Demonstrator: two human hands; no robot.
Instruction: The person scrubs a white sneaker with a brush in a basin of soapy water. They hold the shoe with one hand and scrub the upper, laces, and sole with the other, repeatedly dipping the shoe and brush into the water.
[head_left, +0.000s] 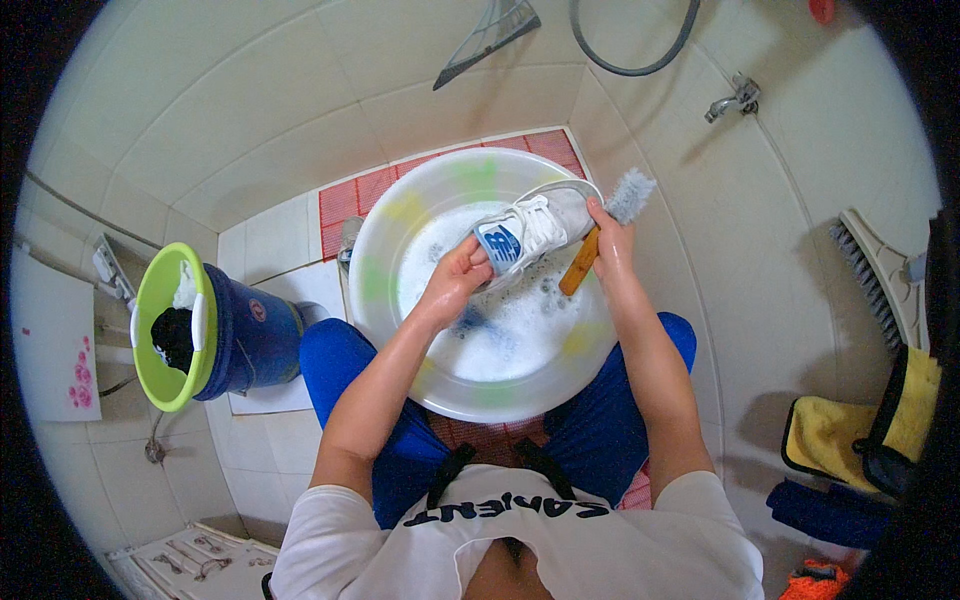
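Note:
A white lace-up New Balance sneaker (544, 225) with a blue logo on its tongue is held over a plastic basin (480, 401). My left hand (457, 274) grips it at the tongue end, fingers partly hidden by the shoe. My right hand (613, 236) holds a scrub brush with a wooden handle (580, 266) and pale bristles (632, 193); its thumb rests against the other end of the sneaker. White suds (487, 352) cover the water below, and something blue shows faintly through them near my left wrist.
A blue bucket (255, 330) stands left, with a lime-green basin (142, 390) holding dark and white cloth on top. Another shoe (349, 236) lies beside the large basin. A tap (735, 99) and hose (637, 71) are on the walls; a large brush (874, 277) and cloths (829, 435) hang right.

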